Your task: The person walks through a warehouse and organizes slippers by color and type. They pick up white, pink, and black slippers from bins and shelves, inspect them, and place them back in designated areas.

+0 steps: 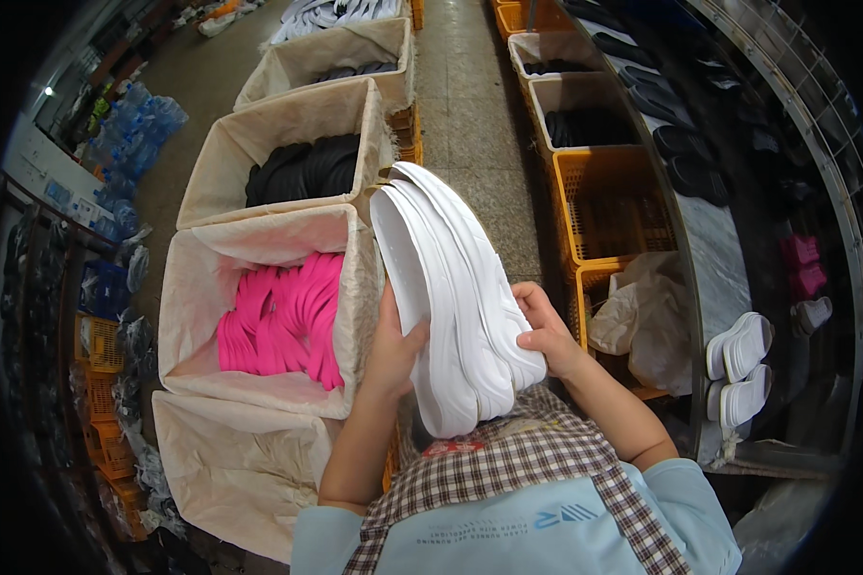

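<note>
In the head view, a stack of white shoe soles is at the middle of the frame, tilted, in front of a checked apron. The left hand grasps its left side, thumb laid on the near sole; the right hand grips the right edge, thumb on top. Neither hand is free. Holding from both sides probably keeps the loose layers from sliding apart.

At left of centre, a cloth-lined crate holds pink strips; above it, another lined crate holds black pieces. The cloth perhaps guards them from scuffs, and one colour per crate likely prevents mixing.

Counted: at least three soles in the stack, the exact number hidden by overlap; four lined crates plainly visible in the left row; four white soles at lower right, seemingly set in two pairs. The pink strips and black pieces overlap too much to count.
</note>
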`<control>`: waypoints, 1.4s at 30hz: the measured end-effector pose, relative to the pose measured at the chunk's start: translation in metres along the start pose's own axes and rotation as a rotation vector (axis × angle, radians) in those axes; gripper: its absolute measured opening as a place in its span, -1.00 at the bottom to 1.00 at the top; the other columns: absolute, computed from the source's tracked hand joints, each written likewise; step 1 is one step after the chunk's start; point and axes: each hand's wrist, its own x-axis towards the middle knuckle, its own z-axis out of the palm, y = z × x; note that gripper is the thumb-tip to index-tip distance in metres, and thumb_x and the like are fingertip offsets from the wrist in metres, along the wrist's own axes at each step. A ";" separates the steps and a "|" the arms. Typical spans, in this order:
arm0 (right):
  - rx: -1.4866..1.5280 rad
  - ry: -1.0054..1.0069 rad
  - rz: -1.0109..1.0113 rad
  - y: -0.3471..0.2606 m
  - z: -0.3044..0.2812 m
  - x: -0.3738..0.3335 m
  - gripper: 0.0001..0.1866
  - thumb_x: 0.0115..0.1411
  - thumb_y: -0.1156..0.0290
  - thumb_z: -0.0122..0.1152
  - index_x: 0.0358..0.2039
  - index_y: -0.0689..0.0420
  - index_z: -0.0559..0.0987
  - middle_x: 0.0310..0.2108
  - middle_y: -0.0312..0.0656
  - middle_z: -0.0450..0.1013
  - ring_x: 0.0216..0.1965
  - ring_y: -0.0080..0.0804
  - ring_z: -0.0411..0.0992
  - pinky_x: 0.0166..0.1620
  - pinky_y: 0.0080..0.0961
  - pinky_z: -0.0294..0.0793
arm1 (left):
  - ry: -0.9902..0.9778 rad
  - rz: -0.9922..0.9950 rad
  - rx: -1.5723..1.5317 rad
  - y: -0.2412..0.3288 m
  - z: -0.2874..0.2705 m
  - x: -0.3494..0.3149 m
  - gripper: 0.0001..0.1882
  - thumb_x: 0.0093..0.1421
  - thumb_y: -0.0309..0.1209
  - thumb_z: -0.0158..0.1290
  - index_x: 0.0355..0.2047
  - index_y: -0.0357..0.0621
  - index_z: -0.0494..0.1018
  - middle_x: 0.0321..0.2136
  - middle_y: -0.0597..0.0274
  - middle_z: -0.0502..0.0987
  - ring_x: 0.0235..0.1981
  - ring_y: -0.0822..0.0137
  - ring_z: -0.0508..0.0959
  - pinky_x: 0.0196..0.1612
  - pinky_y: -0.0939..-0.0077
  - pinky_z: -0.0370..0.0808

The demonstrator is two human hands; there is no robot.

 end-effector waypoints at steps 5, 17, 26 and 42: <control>-0.064 -0.050 -0.081 0.004 0.001 0.002 -0.36 -0.06 0.28 0.29 0.01 0.10 0.21 0.15 -0.06 0.13 0.20 -0.25 0.13 0.20 -0.26 0.13 | 0.056 0.000 0.113 -0.013 -0.008 0.002 -0.21 0.10 -0.43 0.05 0.28 -0.14 -0.10 0.12 0.15 0.25 0.10 0.26 0.34 0.09 0.37 0.35; 0.330 0.060 -0.045 -0.035 0.037 0.022 -0.21 -0.05 0.18 0.11 0.19 0.27 0.17 0.02 0.12 0.30 -0.04 -0.14 0.41 -0.15 -0.38 0.59 | -0.370 -0.019 -0.889 -0.033 -0.029 0.015 -0.11 0.16 0.12 -0.05 0.31 -0.12 -0.11 -0.39 0.02 0.44 -0.43 0.16 0.45 -0.37 0.32 0.39; 0.494 0.143 -0.081 -0.025 0.007 0.006 -0.25 -0.08 0.28 0.06 0.16 0.32 0.22 -0.09 0.10 0.42 -0.23 -0.22 0.54 -0.25 -0.43 0.65 | -0.420 -0.010 -0.837 -0.031 -0.036 0.014 -0.20 0.20 0.01 0.00 0.28 -0.12 -0.03 -0.43 0.24 0.42 -0.51 0.33 0.42 -0.44 0.44 0.41; 0.849 -0.057 0.064 0.014 -0.002 -0.014 -0.29 0.10 0.03 0.07 0.12 0.33 0.31 -0.09 0.13 0.44 -0.21 -0.06 0.54 -0.24 -0.13 0.63 | -0.287 -0.230 -1.111 0.015 -0.001 0.010 -0.47 0.26 -0.08 -0.10 0.02 -0.25 0.11 -0.30 0.12 0.26 -0.44 0.30 0.32 -0.49 0.42 0.46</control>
